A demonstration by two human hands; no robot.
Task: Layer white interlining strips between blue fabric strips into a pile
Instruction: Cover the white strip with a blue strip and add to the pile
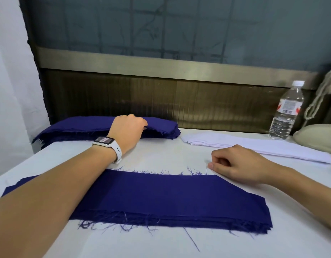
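A layered pile of frayed blue fabric strips (172, 200) lies across the near part of the white table, blue on top. A thick stack of blue strips (82, 127) sits at the far left edge. My left hand (129, 127), with a white watch on its wrist, rests on that stack with its fingers curled at the stack's front edge. A flat stack of white interlining strips (254, 144) lies at the far right. My right hand (237, 162) rests on the table between the pile and the white strips, fingers loosely curled, holding nothing.
A clear water bottle (287, 110) stands at the far right by the wall. A beige cloth bundle (317, 135) with a cord sits beside it. A dark panel (161, 97) closes off the table's back edge. Loose blue threads lie around the pile.
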